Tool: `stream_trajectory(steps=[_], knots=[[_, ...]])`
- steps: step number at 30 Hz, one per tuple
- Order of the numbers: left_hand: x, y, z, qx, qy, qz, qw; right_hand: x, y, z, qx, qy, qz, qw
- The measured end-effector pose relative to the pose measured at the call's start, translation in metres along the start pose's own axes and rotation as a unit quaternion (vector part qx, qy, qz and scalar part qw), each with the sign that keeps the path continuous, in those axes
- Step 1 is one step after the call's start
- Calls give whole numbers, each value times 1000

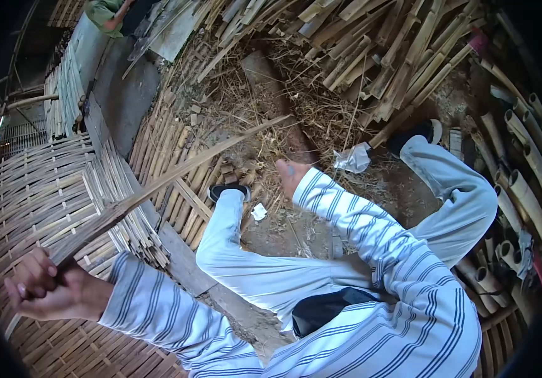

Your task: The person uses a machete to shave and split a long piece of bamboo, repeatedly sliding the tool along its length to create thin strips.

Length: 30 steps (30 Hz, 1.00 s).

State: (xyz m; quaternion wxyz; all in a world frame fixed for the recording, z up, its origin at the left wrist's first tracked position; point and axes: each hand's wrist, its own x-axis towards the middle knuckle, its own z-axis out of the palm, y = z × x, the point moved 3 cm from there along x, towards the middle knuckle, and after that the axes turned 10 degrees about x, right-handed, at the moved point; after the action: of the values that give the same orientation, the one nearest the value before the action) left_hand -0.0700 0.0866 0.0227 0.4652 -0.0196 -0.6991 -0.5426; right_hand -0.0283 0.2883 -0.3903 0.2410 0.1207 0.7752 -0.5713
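My left hand (pixel 57 286), at the lower left, is closed around the near end of a long split bamboo strip (pixel 176 173). The strip slants up to the right and tapers to a thin tip above a dark piece of wood (pixel 295 135) on the ground. My right hand (pixel 292 177) is near the middle of the view, just below that wood and apart from the strip. Its fingers look curled and are mostly hidden, so what they hold cannot be made out.
Woven bamboo panels (pixel 31 208) lie at the left. A pile of split bamboo (pixel 397 57) fills the top right, and bamboo poles (pixel 529 195) stand along the right. Shavings (pixel 233 101) and a crumpled plastic bag (pixel 353 157) lie ahead. Another person's arm (pixel 118 16) shows at top left.
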Motion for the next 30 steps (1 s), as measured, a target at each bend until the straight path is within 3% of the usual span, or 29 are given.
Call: stream_trajectory(steps=[2, 3, 4, 6, 7, 10, 12, 13, 14, 16, 17, 20, 22, 23, 24, 26, 27, 30], knots=[[-4, 7, -1, -32, 3, 13, 999, 38, 37, 2, -5, 115, 63, 991], [-5, 7, 0, -50, -2, 17, 999, 41, 46, -2, 25, 17, 147, 989], [-6, 1, 4, -72, -4, 21, 997, 39, 48, -1, 15, -9, 121, 992], [-7, 0, 9, -56, -8, -10, 998, 6, 9, 3, 41, 72, -119, 989], [-1, -1, 6, -58, -25, -19, 998, -5, -10, 3, 25, 11, -165, 986], [4, -4, -1, -49, -12, -1, 999, 3, -13, 17, 98, -29, -18, 995], [-9, -1, -2, -10, 42, 14, 999, 51, 31, 32, 34, 99, 5, 994], [-8, -3, -16, -58, 12, -5, 998, 81, 60, 37, -27, 83, 97, 992], [-8, 2, -21, -62, 5, 2, 998, 91, 69, 31, 0, 68, 149, 987], [-8, -2, -20, -77, -9, 10, 997, 69, 58, 27, -41, 49, 52, 997], [-3, -6, -21, -89, -19, 0, 996, 65, 63, 41, -61, 59, -69, 994], [-2, -7, -21, -105, -48, -2, 993, 5, -12, 11, 17, -20, -30, 999], [2, -10, -32, -137, -104, -22, 985, 29, 10, 24, 11, 46, -65, 997], [4, -13, -42, -167, -128, -35, 977, 87, 75, 56, -3, 21, 33, 999], [3, -14, -48, -198, -149, -47, 968, 110, 100, 50, -13, 11, 187, 982], [5, -15, -43, -206, -140, -23, 968, 141, 143, 58, -79, 76, 137, 984], [9, -15, -42, -220, -145, -34, 964, 89, 82, 21, -56, 62, 37, 996], [6, -17, -34, -213, -140, -28, 967, 41, 17, 16, -111, 5, -111, 988]])
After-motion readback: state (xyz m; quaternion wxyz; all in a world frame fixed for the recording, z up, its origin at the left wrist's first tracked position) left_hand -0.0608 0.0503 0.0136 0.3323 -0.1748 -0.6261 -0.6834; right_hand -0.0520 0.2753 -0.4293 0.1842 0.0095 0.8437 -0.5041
